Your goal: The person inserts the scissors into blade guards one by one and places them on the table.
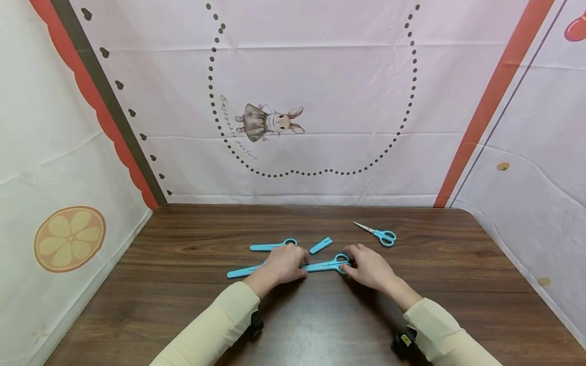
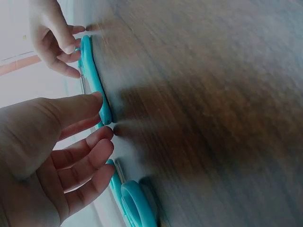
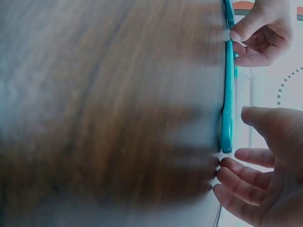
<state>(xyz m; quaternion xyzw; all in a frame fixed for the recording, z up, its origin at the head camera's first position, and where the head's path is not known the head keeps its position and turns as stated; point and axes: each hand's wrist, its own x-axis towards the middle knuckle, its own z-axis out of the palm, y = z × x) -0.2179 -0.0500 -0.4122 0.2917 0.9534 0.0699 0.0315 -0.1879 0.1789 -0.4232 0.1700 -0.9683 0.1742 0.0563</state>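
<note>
A pair of scissors with light blue handles (image 1: 341, 257) and a blue blade cover (image 1: 320, 267) lies on the table between both hands. My left hand (image 1: 286, 264) pinches the cover's far end between thumb and fingers, as the left wrist view shows from the side. Around the handle end, my right hand (image 1: 371, 267) has its thumb and fingers spread apart. In the right wrist view, a gap shows between the right thumb (image 3: 253, 118) and the handle. Another covered pair of scissors (image 1: 242, 272) lies to the left, its handle hidden by my left hand.
Behind the left hand lies a third covered pair of scissors (image 1: 265, 247). A loose blue cover (image 1: 321, 245) sits near the middle. Uncovered scissors (image 1: 383, 236) rest at the back right, blades pointing left. A printed cloth (image 1: 320, 152) hangs behind the wooden table (image 1: 183, 305).
</note>
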